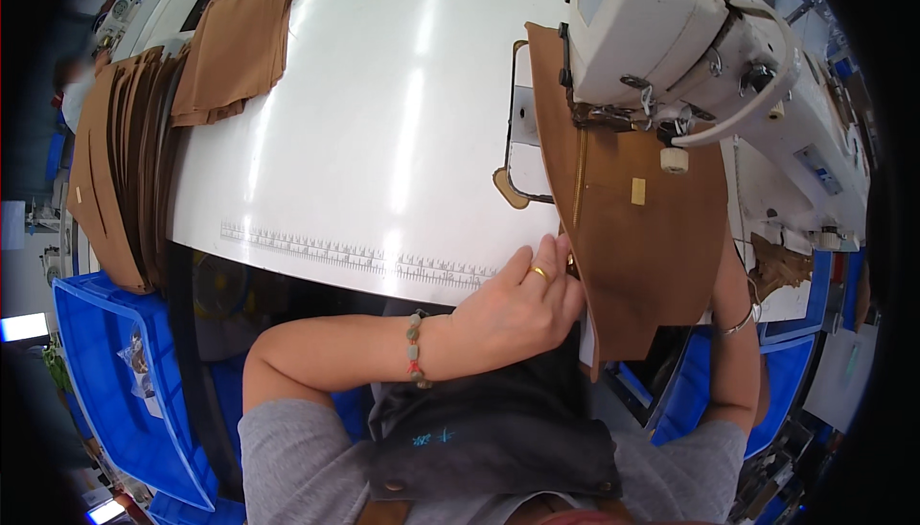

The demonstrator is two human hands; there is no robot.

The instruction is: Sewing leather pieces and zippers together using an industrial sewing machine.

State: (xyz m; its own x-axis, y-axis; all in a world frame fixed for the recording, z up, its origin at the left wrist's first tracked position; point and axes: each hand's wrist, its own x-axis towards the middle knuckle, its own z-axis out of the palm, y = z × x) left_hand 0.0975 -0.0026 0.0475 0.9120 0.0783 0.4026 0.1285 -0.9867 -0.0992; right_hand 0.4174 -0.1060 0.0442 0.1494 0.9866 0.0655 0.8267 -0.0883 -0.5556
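Observation:
A brown leather-like panel point(642, 238) lies under the head of a white sewing machine point(642, 36) and hangs over the table's front edge. A narrow golden-brown strip runs along its left part, and a small pale yellow tag point(638, 191) sits on its face. My left hand point(527, 305) is at the panel's left edge, fingers bent and pinched on it; a small dark metallic bit shows by the fingertips. My right hand point(731, 276) reaches behind the panel's right side. Its fingers are hidden by the panel.
A stack of brown pieces point(235, 51) lies at the table's far left, beside a row of larger brown panels point(125, 171) draped over the edge. Blue bins point(125, 381) stand below left and right. A printed ruler point(355, 255) runs along the front edge of the white table point(383, 123).

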